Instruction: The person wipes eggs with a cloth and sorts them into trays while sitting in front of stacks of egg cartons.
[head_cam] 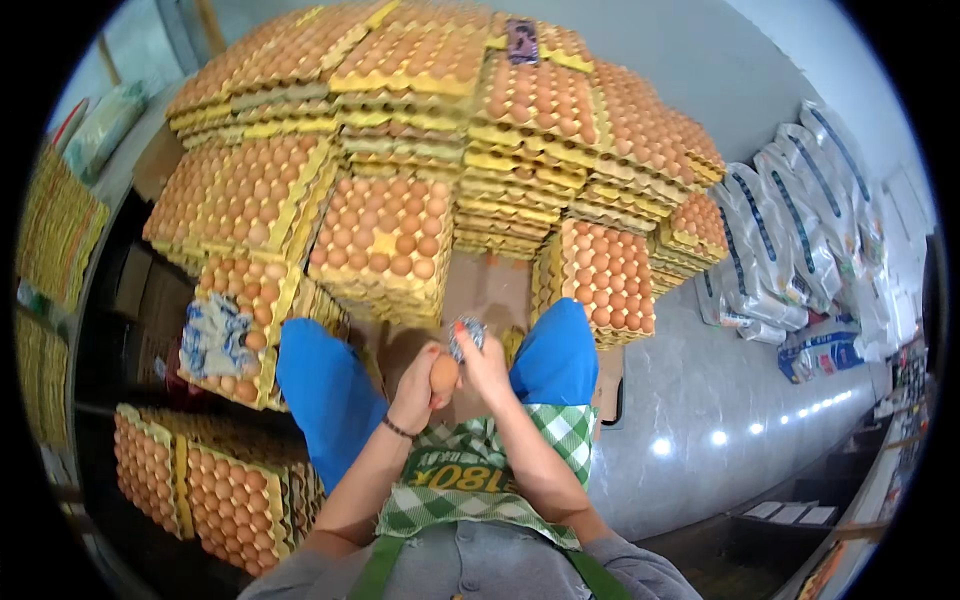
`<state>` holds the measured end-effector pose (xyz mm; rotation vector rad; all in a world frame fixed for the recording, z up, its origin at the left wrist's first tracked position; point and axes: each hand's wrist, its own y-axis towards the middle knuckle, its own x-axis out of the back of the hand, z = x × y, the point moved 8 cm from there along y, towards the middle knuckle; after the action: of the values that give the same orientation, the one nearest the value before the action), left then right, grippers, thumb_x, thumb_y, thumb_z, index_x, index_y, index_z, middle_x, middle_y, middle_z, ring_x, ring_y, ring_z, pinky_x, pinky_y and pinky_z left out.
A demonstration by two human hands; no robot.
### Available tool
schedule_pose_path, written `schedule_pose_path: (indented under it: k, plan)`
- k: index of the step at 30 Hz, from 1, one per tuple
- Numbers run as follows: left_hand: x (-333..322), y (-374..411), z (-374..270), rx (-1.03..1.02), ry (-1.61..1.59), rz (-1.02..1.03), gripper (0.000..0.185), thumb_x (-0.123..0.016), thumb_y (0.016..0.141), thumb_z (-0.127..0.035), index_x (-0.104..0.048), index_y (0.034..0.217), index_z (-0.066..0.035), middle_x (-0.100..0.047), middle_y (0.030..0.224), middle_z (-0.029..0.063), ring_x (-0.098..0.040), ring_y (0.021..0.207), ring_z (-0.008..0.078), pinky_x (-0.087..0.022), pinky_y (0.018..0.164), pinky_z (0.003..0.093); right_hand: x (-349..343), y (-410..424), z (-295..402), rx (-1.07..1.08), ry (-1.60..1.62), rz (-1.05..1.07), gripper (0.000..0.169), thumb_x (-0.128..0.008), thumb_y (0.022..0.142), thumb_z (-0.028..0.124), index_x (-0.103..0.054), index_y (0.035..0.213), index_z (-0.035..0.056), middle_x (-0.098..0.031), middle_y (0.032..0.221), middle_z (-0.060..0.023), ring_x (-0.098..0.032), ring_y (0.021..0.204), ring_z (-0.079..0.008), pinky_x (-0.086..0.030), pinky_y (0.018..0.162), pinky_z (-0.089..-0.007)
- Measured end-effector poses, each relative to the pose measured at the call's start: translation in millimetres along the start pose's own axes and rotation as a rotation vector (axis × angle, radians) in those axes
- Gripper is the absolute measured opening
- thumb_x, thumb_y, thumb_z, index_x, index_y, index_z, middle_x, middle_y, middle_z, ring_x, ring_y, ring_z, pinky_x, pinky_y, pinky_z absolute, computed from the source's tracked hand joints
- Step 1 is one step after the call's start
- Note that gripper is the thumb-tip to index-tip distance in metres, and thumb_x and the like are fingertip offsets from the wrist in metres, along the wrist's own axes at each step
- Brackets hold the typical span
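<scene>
A single brown egg (444, 373) rests in my left hand (417, 390), its fingers curled around it above my lap. My right hand (485, 364) pinches a grey speckled wad (466, 339) that looks like a metal scouring pad. The two hands are close together, the wad just beyond the egg. In front of my knees stands a stack of egg trays (382, 232); its top tray shows one bare yellow patch among the eggs. Another egg-filled stack (611, 277) is beside my right knee. By my left knee, crumpled blue-and-white cloth or gloves (217, 337) lie on an egg tray.
Tall rows of stacked egg trays (409, 60) rise ahead, with a dark patterned packet or phone (523, 41) on top. More loaded trays (229, 502) are low at the left. Plastic-wrapped packs (772, 225) line the right wall beside the shiny grey floor (690, 397).
</scene>
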<state>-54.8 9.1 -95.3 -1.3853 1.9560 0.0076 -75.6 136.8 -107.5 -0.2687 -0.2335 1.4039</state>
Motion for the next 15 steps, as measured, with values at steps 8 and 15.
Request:
schedule_pose_path:
  k: [8,15]
  plan:
    - [75.4,68.1,-56.6,-0.27,-0.021,-0.216,0.027,-0.05,0.103,-0.024,-0.051,0.123,-0.006,-0.059,0.107,0.0069,-0.062,0.096,0.0176,-0.054,0.078,0.031,23.8,15.3,-61.6,0.006,0.214,-0.073,0.04,-0.06,0.1,0.036,-0.062,0.114,-0.0014,-0.069,0.104,-0.0113,-0.069,0.089,-0.0192,-0.053,0.077,-0.0303]
    - [119.6,182.7,-140.9,-0.754,1.13,-0.566,0.04,-0.068,0.085,-0.017,-0.054,0.12,-0.005,-0.058,0.117,0.0157,-0.06,0.103,0.0313,-0.05,0.086,0.0405,18.6,21.6,-69.7,-0.026,0.256,-0.032,0.042,-0.061,0.099,0.038,-0.06,0.115,-0.0005,-0.07,0.103,-0.0128,-0.07,0.087,-0.0186,-0.054,0.072,-0.0297]
